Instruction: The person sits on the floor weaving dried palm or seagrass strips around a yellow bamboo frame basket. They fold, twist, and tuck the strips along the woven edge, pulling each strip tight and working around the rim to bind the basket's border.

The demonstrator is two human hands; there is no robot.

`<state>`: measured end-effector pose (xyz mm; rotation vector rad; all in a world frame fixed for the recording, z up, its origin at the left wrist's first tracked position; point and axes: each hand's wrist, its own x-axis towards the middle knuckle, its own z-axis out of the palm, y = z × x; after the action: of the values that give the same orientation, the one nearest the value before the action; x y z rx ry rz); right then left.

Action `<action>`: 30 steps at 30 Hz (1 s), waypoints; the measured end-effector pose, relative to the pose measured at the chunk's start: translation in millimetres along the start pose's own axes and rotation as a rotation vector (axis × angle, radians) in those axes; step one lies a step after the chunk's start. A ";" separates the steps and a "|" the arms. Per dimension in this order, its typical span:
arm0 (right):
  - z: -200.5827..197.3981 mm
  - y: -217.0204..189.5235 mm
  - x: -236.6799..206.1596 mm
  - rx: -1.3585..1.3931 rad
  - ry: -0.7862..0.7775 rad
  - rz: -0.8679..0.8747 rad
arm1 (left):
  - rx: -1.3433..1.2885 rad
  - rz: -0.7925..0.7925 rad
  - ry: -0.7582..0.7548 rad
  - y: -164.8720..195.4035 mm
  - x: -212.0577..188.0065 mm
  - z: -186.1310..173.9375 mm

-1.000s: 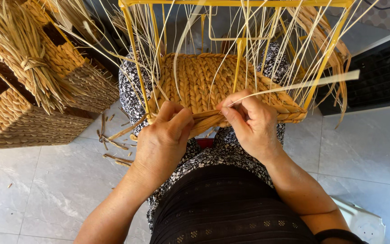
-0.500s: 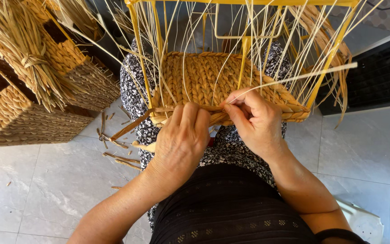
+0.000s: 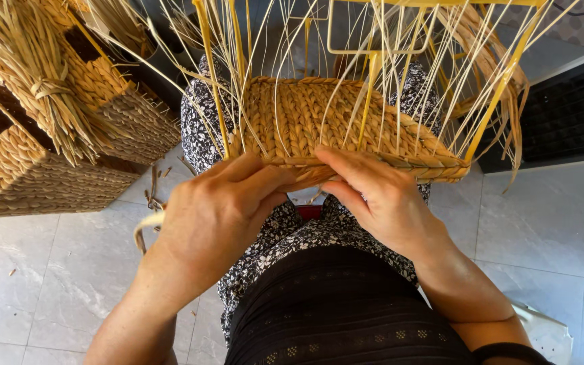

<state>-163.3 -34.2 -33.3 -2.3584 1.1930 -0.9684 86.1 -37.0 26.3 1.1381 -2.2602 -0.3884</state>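
on our lap rests a half-woven basket (image 3: 332,122), braided straw on a yellow frame (image 3: 501,88). our left hand (image 3: 217,216) and right hand (image 3: 380,196) pinch its near edge, fingers curled. finished baskets (image 3: 55,169) on the floor hold a tied straw bundle (image 3: 42,88).

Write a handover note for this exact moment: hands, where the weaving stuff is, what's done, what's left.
Left hand: fingers closed on the near edge of the woven panel, a loose straw strand trailing below it.
Right hand: pinching the same edge beside it.
The panel sits on the yellow metal frame over the person's lap, thin pale stakes rising through it.
Done: several braided rows, woven tight.
Left: the stakes above stand bare, unwoven.
Finished woven baskets and a tied straw bundle sit on the floor at left.
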 end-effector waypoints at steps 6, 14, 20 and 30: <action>9.4 -1.7 22.3 0.039 -0.009 0.076 | 0.196 0.135 0.222 12.7 1.3 -15.4; 16.2 -0.7 14.1 -0.012 0.032 0.163 | 0.018 -0.128 0.110 16.6 17.1 26.5; 16.5 9.5 10.3 0.127 0.008 0.192 | -0.598 -0.362 -0.175 -34.7 46.0 57.2; 13.9 5.4 17.4 0.205 -0.001 0.341 | -1.317 -0.350 0.096 -29.8 13.3 35.8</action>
<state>-149.4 -51.6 -38.8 -1.9184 1.3672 -0.9219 77.0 -65.4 -12.0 0.7242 -1.1776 -1.5870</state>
